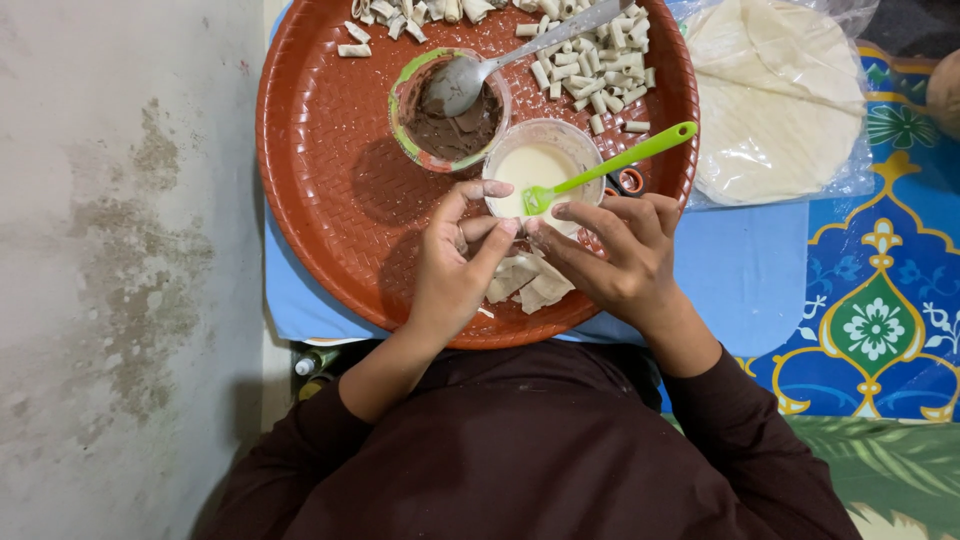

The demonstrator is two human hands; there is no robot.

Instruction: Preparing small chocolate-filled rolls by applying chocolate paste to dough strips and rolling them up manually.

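A pale, thin dough piece point(520, 277) lies crumpled on the woven-textured red tray point(320, 150), pinched between the fingertips of the left hand point(455, 265) and right hand point(615, 255), both closed on it. Just beyond the fingers stands a clear cup of cream-white paste point(535, 165) with a lime-green plastic brush point(610, 165) leaning in it, and beside that a green-rimmed cup of brown filling point(450, 125) holding a metal spoon point(500, 65). Farther off lie small rolled dough sticks point(590, 60), and to the right of the right hand a clear plastic bag of round flat wrappers point(770, 100) rests on a blue patterned mat point(880, 300).
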